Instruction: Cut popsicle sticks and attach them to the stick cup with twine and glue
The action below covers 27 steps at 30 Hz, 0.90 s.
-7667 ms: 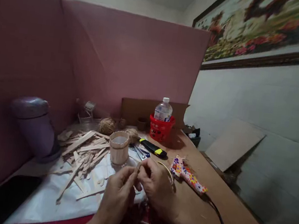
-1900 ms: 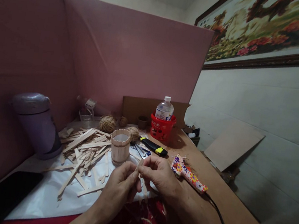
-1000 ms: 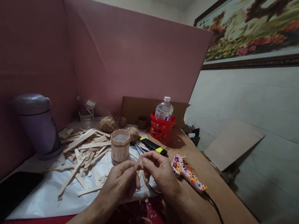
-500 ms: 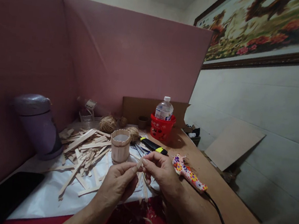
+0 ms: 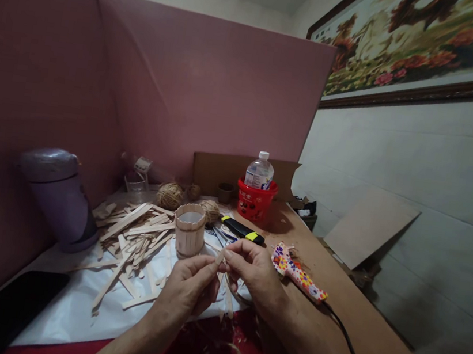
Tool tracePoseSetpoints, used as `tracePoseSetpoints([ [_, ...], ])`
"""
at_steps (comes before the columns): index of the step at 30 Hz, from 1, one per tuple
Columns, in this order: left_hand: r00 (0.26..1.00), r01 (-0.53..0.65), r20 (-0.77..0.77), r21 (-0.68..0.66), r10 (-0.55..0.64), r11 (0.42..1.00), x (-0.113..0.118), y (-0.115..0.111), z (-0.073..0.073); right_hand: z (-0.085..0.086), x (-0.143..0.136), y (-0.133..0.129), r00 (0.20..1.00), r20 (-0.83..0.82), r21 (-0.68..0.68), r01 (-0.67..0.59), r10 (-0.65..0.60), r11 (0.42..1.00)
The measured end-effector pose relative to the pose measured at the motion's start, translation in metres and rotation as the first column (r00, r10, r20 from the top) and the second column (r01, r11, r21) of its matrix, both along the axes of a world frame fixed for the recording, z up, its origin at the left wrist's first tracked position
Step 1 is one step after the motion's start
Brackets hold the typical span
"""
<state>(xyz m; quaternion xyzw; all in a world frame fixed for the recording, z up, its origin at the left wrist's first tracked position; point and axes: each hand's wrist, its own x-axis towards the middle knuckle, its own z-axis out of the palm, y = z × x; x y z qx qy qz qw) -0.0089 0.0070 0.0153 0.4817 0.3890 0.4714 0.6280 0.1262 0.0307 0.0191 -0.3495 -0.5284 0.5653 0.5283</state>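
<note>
Between the fingertips of both hands is a small piece of pale wooden stick (image 5: 220, 257). My left hand (image 5: 189, 287) pinches its lower left side, and my right hand (image 5: 253, 269) pinches it from the right. Just behind my left hand stands a round cup covered in wooden sticks (image 5: 189, 230), with a twine band near its top. Loose wooden sticks (image 5: 141, 240) lie heaped to the left on a white sheet (image 5: 56, 316). A floral-patterned glue gun (image 5: 299, 277) with a black cord rests right of my right hand.
Twine balls (image 5: 170, 195), a black and yellow cutter (image 5: 242, 230) and a red bucket (image 5: 255, 201) holding a plastic bottle (image 5: 260, 171) are behind the hands. A purple flask (image 5: 61, 200) stands at left, above a dark flat object (image 5: 5, 309). Pink panels border the table.
</note>
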Motion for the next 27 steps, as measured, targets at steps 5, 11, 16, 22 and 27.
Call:
tracePoseSetpoints([
  [5, 1.0, -0.006, -0.006, 0.008, 0.006, 1.0, -0.0008, 0.0011, -0.0017, 0.0037, 0.0, -0.0038, 1.0, 0.017, 0.01, -0.007, 0.007, 1.0],
  [11, 1.0, 0.007, -0.024, 0.016, -0.006, 1.0, -0.0008, 0.0023, -0.003, 0.0037, 0.0001, -0.0044, 0.999, 0.033, 0.021, -0.013, 0.012, 1.0],
  [16, 1.0, 0.004, -0.031, 0.003, -0.004, 1.0, -0.0014, 0.002, -0.0027, 0.0042, 0.0001, -0.0047, 0.999, 0.048, 0.021, -0.016, 0.015, 1.0],
  [22, 0.999, 0.014, -0.051, 0.003, -0.014, 1.0, -0.0013, 0.0018, -0.0017, 0.0046, -0.0005, -0.0057, 0.997, 0.078, 0.035, -0.021, 0.019, 0.999],
  [27, 0.998, -0.003, -0.063, 0.009, 0.004, 1.0, 0.0002, 0.0024, -0.0031, 0.0024, -0.0017, -0.0054, 0.996, 0.085, 0.037, 0.016, -0.019, 0.999],
])
